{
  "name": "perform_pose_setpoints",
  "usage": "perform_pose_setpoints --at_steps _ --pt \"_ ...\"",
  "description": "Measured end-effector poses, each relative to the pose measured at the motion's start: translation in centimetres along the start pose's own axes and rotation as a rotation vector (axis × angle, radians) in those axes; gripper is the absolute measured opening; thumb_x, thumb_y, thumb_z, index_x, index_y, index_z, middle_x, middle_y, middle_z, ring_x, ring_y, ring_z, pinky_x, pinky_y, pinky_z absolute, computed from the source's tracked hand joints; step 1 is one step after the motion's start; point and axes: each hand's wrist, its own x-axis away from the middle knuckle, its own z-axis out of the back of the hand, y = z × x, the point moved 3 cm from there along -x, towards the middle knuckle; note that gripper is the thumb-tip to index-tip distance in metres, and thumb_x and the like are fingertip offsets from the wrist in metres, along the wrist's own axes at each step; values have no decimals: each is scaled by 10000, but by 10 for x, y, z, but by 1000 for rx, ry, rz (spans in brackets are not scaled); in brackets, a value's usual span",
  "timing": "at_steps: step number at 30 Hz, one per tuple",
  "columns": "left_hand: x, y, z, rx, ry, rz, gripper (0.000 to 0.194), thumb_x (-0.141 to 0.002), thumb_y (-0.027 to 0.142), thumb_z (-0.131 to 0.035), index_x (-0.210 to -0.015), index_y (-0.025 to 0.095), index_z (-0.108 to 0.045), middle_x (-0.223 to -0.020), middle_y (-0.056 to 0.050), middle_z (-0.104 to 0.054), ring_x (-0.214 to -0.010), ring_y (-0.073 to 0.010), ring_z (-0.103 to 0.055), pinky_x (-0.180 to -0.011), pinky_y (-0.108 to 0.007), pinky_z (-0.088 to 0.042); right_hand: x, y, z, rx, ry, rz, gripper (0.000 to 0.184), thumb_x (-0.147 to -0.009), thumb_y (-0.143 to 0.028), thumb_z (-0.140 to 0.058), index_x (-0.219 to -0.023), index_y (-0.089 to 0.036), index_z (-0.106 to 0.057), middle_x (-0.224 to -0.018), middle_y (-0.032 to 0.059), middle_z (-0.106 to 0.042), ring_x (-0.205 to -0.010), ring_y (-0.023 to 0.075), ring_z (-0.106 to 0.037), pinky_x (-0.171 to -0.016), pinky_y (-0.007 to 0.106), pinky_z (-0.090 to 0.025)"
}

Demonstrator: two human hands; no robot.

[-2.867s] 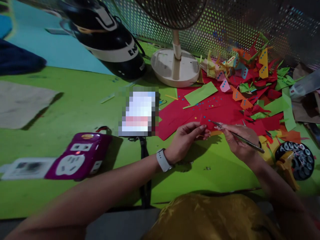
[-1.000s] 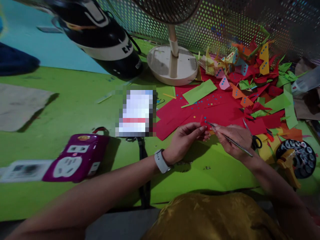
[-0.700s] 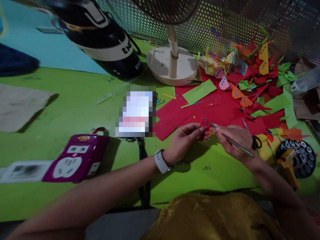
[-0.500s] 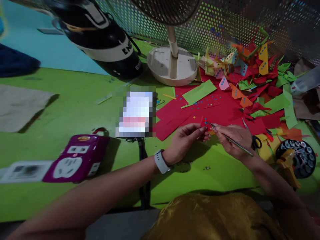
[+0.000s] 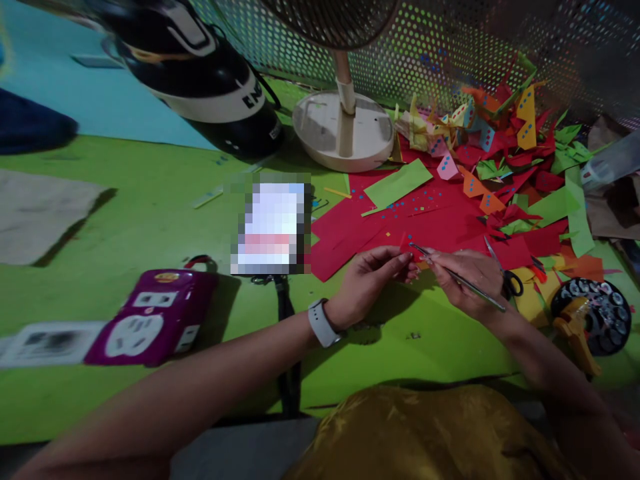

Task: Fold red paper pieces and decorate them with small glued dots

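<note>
My left hand [image 5: 370, 280], fingers pinched, holds a small folded piece of red paper [image 5: 403, 243] that stands up above the fingertips. In my right hand [image 5: 467, 281] are slim metal tweezers [image 5: 473, 288], their tip touching or very near the red piece. A tiny blue paper bit [image 5: 410, 237] shows close to that tip; whether the tweezers grip it I cannot tell. Under and beyond both hands lies a red paper sheet [image 5: 450, 220], scattered with small blue bits. Part of the folded piece is hidden by my fingers.
Folded colored paper pieces [image 5: 475, 137] pile up at the back right. Scissors [image 5: 513, 283] and a round black case [image 5: 613, 310] lie right of my hand. A fan base [image 5: 345, 143], dark bottle [image 5: 215, 100], bright phone [image 5: 273, 223] and purple socket box [image 5: 165, 293] stand around the green table.
</note>
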Motion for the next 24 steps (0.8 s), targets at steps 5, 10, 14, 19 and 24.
perform_pose_setpoints --at_steps 5,10,14,19,24 --pt "0 -1 0 -5 -5 4 347 -694 470 -873 -812 167 -755 -765 -44 -763 -687 -156 -697 -712 -292 -574 -1 0 -1 24 20 11 180 -926 -113 -639 -1076 -198 -688 -892 33 -816 -698 137 -759 -651 244 -628" --pt "0 1 -1 2 -7 12 367 -667 483 -888 -803 169 -755 -738 -34 -758 -670 -148 -695 -698 -279 -579 -2 -1 5 51 -9 -5 161 -953 -150 -615 -1092 -214 -665 -904 22 -817 -710 139 -771 -651 248 -638" --pt "-1 2 -1 11 -14 7 346 -683 470 -885 -798 173 -751 -771 -44 -769 -693 -147 -699 -726 -283 -580 -7 0 22 78 -37 -6 339 -913 -142 -676 -1239 -227 -629 -1022 53 -810 -866 173 -786 -734 267 -641" --pt "-1 1 1 44 32 -15 349 -703 479 -869 -841 182 -749 -822 -55 -783 -761 -163 -723 -726 -280 -572 8 5 41 114 -37 21 488 -859 -79 -722 -1322 -194 -619 -1135 126 -780 -977 219 -774 -789 300 -638" --pt "-2 0 1 34 68 -22 405 -673 507 -878 -862 179 -735 -834 -65 -789 -834 -205 -751 -728 -297 -581 54 0 45 190 -193 64 364 -877 -129 -726 -1232 -170 -658 -1109 129 -787 -903 178 -779 -731 263 -620"
